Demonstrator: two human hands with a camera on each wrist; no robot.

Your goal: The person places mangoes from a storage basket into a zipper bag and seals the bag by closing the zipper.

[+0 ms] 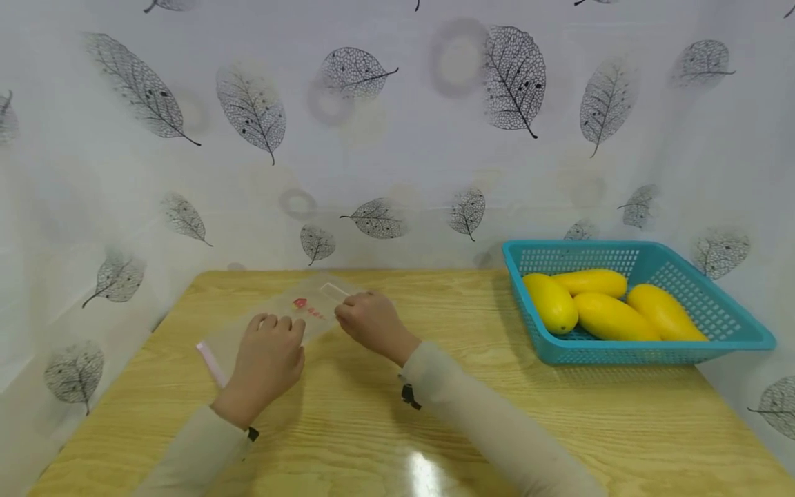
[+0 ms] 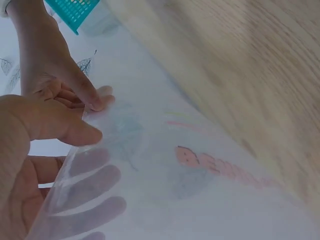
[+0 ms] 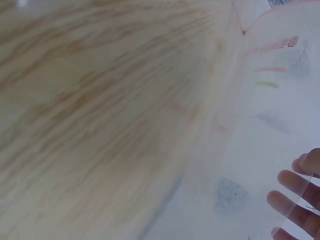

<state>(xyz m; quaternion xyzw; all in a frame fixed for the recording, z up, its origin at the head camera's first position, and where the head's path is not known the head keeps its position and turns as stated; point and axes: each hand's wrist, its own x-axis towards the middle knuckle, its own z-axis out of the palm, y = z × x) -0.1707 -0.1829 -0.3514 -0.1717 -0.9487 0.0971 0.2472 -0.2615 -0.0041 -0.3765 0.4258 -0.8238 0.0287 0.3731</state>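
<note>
Holds a clear plastic bag btwn both hands, over left-centre of tabletop. With L hand, grips film at its edge, setting thumb on near face & fingers, slightly spread, behind it; leaves only a narrow gap. With R hand, pinches same edge farther along, btwn thumb & curled fingers, w/ next to no gap. Thin, limp, see-thru film, slightly cloudy, printed w/ red block lettering & edged at its left end w/ a narrow pink strip. To right, well apart fr. both hands, a rect. turquoise plastic basket w/ perforated sides & smooth, flared rim. Inside, four glossy yellow fruits, oblong & round-ended, lying close tog. Underneath, smooth wood-grain surface w/ a bright glare spot near front. Behind, pale, softly creased sheet w/ dark, lacy skeleton leaves. On arms, long off-white sleeves; dark strap bits at wrists.
</note>
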